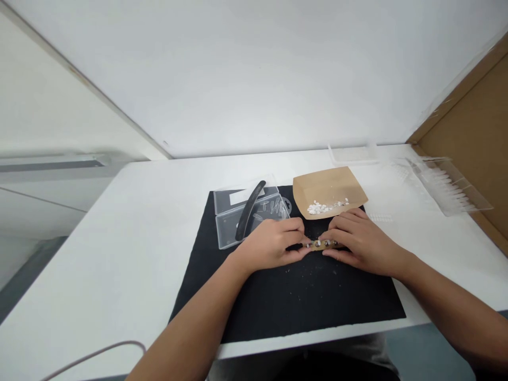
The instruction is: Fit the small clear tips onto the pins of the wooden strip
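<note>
Over the black cloth, both hands meet at a short tan strip (322, 245) with several shiny round studs and small white pieces along it. My left hand (278, 243) is closed, thumb and fingertips pinched at the strip's left end; a tiny piece may be between them, too small to make out. My right hand (357, 241) grips the right end, with the thumb below and fingers above, hiding that end. Left of the hands lies an open clear plastic case (226, 228) with clear nail tips (275, 205) inside. A dark curved nail file (250, 210) rests across the case.
Just behind my right hand stands a brown paper tray (329, 185) holding several small white pieces (317, 208). The black cloth (309, 312) carries scattered white specks. At the right, clear plastic trays (448, 185) hold rows of tips, near a brown board (472, 121). A cable (107, 346) lies front left.
</note>
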`<state>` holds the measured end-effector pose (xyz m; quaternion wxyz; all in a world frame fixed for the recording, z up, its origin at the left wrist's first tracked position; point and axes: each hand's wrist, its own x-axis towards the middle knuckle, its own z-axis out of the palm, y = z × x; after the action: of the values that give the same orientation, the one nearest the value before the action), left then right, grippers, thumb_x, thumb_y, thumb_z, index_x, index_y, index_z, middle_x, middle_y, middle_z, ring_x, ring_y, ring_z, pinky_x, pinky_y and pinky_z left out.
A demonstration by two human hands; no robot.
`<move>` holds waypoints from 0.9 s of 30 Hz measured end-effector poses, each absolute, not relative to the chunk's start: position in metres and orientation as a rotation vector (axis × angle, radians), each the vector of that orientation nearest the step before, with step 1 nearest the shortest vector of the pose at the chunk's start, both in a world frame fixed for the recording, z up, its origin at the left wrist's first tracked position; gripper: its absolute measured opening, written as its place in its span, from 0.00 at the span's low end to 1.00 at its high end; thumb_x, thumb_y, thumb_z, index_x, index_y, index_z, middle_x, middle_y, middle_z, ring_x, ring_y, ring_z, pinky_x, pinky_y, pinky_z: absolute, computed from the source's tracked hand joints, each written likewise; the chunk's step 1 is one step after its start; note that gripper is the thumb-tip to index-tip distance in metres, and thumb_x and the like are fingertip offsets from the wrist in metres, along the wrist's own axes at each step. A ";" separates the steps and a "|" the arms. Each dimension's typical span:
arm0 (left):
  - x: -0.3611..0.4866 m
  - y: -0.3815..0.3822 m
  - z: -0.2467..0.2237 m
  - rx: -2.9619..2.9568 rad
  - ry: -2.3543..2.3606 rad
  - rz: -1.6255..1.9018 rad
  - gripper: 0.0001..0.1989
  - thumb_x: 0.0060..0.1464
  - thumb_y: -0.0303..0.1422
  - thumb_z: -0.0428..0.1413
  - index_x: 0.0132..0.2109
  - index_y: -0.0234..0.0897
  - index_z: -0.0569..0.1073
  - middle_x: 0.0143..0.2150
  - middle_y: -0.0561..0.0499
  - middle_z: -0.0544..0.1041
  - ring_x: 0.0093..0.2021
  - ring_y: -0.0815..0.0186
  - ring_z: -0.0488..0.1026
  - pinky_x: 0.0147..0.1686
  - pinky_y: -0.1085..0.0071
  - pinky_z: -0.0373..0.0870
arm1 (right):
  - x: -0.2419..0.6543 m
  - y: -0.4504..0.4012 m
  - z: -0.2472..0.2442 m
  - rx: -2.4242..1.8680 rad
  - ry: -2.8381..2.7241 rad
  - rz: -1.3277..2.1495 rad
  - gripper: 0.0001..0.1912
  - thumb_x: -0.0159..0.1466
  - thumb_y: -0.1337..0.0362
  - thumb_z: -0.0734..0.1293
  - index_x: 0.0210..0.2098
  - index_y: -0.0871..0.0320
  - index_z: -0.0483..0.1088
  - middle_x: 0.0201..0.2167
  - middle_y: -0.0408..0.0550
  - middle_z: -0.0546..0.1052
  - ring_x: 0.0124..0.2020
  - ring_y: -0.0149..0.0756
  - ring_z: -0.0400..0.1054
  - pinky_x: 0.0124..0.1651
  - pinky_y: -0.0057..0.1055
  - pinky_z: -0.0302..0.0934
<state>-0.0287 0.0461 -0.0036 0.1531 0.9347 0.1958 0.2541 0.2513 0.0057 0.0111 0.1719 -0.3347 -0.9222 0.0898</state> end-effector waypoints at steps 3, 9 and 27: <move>-0.029 0.046 -0.004 2.678 0.561 0.727 0.08 0.67 0.33 0.59 0.47 0.36 0.82 0.40 0.49 0.80 0.33 0.69 0.78 0.31 0.74 0.74 | 0.251 0.006 0.012 -0.955 -2.618 0.247 0.10 0.76 0.56 0.66 0.49 0.55 0.76 0.39 0.48 0.77 0.43 0.40 0.69 0.51 0.40 0.56; -0.030 0.046 -0.004 2.677 0.557 0.716 0.08 0.68 0.34 0.59 0.47 0.37 0.82 0.39 0.49 0.80 0.32 0.69 0.78 0.30 0.74 0.73 | 0.251 0.006 0.013 -0.962 -2.609 0.245 0.10 0.76 0.57 0.66 0.49 0.54 0.76 0.39 0.47 0.78 0.43 0.40 0.70 0.50 0.40 0.56; -0.029 0.047 -0.004 2.668 0.560 0.662 0.08 0.69 0.33 0.58 0.46 0.36 0.82 0.39 0.48 0.80 0.34 0.69 0.79 0.32 0.74 0.74 | 0.250 0.005 0.013 -0.961 -2.607 0.231 0.10 0.76 0.57 0.65 0.49 0.55 0.76 0.39 0.48 0.77 0.43 0.40 0.68 0.52 0.40 0.57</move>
<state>-0.0292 0.0468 -0.0036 0.1672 0.9377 0.1967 0.2325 0.2496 0.0048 0.0133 0.1760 -0.3394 -0.9204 0.0815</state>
